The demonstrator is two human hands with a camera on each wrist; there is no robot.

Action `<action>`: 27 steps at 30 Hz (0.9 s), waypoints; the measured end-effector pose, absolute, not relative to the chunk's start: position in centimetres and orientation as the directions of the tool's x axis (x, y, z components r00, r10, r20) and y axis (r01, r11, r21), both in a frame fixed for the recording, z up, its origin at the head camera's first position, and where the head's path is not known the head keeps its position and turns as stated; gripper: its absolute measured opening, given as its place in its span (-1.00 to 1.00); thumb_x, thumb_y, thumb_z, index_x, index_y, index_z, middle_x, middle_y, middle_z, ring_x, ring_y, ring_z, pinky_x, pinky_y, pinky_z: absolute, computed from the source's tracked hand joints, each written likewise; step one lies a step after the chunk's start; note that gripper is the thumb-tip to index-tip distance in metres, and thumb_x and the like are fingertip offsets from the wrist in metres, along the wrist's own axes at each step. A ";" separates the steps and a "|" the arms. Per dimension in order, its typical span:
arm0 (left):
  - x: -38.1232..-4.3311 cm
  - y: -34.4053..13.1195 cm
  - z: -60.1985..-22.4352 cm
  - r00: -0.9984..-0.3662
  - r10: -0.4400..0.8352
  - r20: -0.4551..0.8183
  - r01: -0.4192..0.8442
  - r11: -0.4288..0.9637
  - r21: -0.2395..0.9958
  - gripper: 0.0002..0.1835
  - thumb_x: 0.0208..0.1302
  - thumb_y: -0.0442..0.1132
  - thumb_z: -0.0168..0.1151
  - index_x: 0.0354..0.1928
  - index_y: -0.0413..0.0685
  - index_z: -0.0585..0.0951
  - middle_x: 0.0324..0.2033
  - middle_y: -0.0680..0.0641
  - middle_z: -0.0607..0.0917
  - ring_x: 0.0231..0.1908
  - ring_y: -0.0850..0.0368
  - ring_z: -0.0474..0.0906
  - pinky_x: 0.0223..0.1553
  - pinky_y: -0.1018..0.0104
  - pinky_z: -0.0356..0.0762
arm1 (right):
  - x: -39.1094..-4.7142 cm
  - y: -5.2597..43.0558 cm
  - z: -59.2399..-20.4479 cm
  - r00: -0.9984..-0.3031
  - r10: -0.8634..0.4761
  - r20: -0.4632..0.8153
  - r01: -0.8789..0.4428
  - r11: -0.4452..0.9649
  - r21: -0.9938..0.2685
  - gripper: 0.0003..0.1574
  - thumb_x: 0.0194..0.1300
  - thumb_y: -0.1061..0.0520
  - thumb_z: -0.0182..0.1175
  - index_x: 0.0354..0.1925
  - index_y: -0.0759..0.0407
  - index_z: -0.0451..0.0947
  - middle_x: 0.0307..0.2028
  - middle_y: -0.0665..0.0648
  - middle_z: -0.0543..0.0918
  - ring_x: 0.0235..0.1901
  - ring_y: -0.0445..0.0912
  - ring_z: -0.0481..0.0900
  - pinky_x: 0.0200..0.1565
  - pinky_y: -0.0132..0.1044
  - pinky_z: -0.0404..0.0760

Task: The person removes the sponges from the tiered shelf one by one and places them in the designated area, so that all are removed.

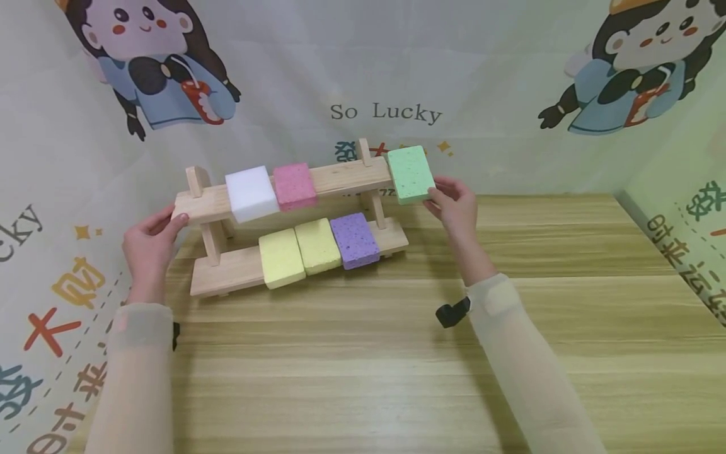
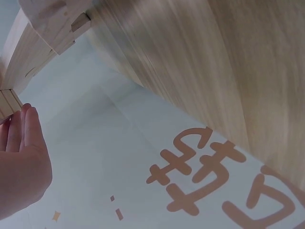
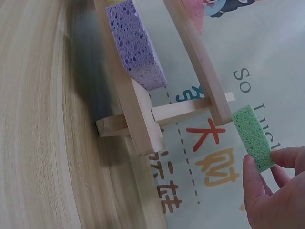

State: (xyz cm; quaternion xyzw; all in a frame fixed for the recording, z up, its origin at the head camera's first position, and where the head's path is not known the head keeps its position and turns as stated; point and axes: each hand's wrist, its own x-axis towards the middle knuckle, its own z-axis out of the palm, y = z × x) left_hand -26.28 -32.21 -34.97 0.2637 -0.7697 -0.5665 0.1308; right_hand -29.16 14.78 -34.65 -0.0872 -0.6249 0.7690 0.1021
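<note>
With my right hand (image 1: 456, 208) I pinch the green sponge (image 1: 411, 174) at its near right corner, the gap between thumb and fingers only as wide as its thickness. The sponge is up beside the right end of the rack's upper board (image 1: 343, 178); I cannot tell whether the two touch. My left hand (image 1: 149, 249) grips the left end of that same board, thumb on top, fingers closed in against the wood. On the upper board, left of its middle, lies the white sponge (image 1: 251, 192), with the pink sponge (image 1: 294, 186) just to its right. Nearer to me, the lower board (image 1: 227, 273) carries two yellow sponges (image 1: 282, 258) side by side, then the purple sponge (image 1: 355, 241) on their right. The rack stands at the far left of the wooden table (image 1: 363, 372), before a printed cloth (image 1: 482, 57).
</note>
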 end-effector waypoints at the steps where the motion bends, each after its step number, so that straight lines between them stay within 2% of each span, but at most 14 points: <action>1: -26.3 -32.2 -35.0 -0.825 -0.556 -0.098 -0.260 0.220 0.940 -0.37 0.18 0.18 0.37 0.31 0.25 0.53 0.30 0.10 0.54 0.22 0.40 0.52 0.38 0.35 0.40 | -29.2 14.9 -34.7 -0.963 0.269 -0.009 -0.047 -0.199 -0.979 -0.55 0.40 0.33 0.17 0.23 0.36 0.46 -0.15 -0.02 0.56 -0.21 -0.18 0.63 -0.15 -0.50 0.70; 10: -26.3 -32.2 -35.0 -0.827 -0.554 -0.098 -0.260 0.221 0.940 -0.36 0.18 0.17 0.37 0.31 0.25 0.53 0.30 0.10 0.54 0.25 0.38 0.51 0.40 0.32 0.38 | -29.2 16.2 -35.0 -0.957 0.289 -0.030 -0.032 -0.205 -0.978 -0.53 0.40 0.31 0.17 0.24 0.36 0.44 -0.15 -0.01 0.55 -0.22 -0.18 0.64 -0.12 -0.50 0.70; 21: -26.3 -32.2 -35.0 -0.823 -0.557 -0.111 -0.274 0.218 0.937 -0.36 0.19 0.18 0.37 0.31 0.27 0.52 0.30 0.13 0.53 0.27 0.39 0.48 0.45 0.28 0.31 | -29.0 17.4 -35.3 -0.948 0.315 -0.040 -0.033 -0.221 -0.975 -0.57 0.39 0.33 0.18 0.21 0.35 0.45 -0.18 0.00 0.54 -0.25 -0.18 0.62 -0.22 -0.55 0.68; 27: -26.2 -32.2 -34.9 -0.832 -0.546 -0.097 -0.270 0.245 0.931 -0.36 0.20 0.18 0.35 0.33 0.25 0.50 0.31 0.12 0.51 0.29 0.38 0.47 0.43 0.31 0.33 | -28.9 17.9 -35.6 -0.945 0.322 -0.057 -0.020 -0.230 -0.973 -0.57 0.39 0.33 0.18 0.20 0.35 0.45 -0.18 0.00 0.54 -0.24 -0.17 0.62 -0.21 -0.55 0.68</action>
